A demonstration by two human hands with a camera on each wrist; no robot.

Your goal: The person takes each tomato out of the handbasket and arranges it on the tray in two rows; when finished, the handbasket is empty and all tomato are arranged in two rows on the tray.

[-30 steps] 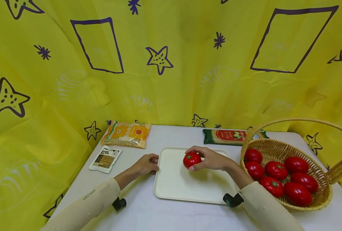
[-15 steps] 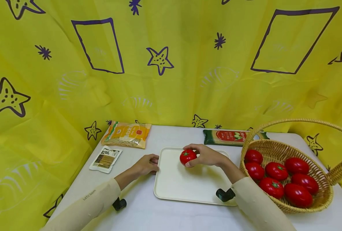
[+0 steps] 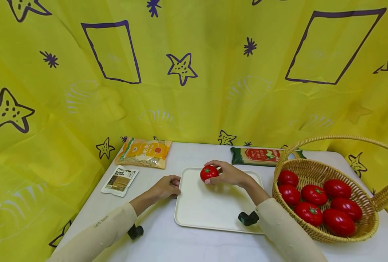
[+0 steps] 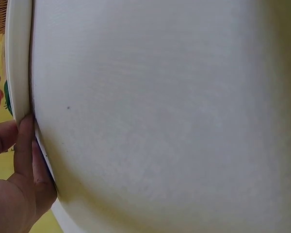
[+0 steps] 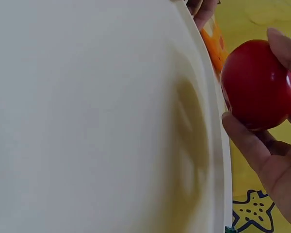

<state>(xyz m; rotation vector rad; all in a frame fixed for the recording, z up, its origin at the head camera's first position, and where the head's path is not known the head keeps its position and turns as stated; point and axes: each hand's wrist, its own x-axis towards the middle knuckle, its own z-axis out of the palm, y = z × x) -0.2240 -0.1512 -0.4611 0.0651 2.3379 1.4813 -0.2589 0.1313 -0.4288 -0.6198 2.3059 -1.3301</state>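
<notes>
My right hand [image 3: 230, 174] grips a red tomato [image 3: 209, 174] with a green stem top, over the far left part of the cream tray [image 3: 210, 211]. In the right wrist view the fingers and thumb wrap the tomato [image 5: 258, 85] from two sides, and its shadow falls on the tray [image 5: 111, 116]. At the tray's left side, my left hand [image 3: 164, 187] pinches the rim. Its thumb and fingers lie on both sides of the tray edge [image 4: 19, 58] in the left wrist view.
A wicker basket [image 3: 365, 222] with a tall handle stands at right, holding several tomatoes [image 3: 338, 221]. Behind the tray lies a green noodle packet [image 3: 262, 155]. An orange bag [image 3: 145, 153] and a white pouch [image 3: 119, 181] lie at left. A yellow curtain [image 3: 200, 105] hangs behind the table.
My right hand has carried the tomato left and away from me, toward the tray's far left corner. The left hand has stayed at the tray's left rim.
</notes>
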